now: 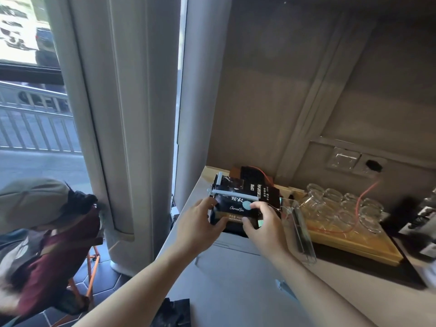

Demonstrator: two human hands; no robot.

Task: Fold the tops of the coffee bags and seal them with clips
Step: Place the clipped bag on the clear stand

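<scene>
While a black foil coffee bag with white lettering is held near the far left corner of the pale grey counter, it is gripped from both sides: the left hand is curled round its left edge, thumb to the front, and the right hand is wrapped round its right side, fingers bent over the front panel. A long pale blue plastic clip is seen lying across the folded top of this bag, and a second bar of the same colour stands upright at the top left corner; whether the clip is fully snapped shut cannot be told. A second black bag is stood just behind, against the wall. The held bag is judged to be fairly light and soft, its foil crinkly and somewhat slippery, so that a hold low on the filled body, as is taken now, should be steadier than one at the thin folded top. Both forearms are stretched forward from the near edge, wrists roughly level, palms turned inward toward each other. Clear drinking glasses are stood on a yellow wooden tray to the right, near the right hand, and could be knocked by a careless move.
</scene>
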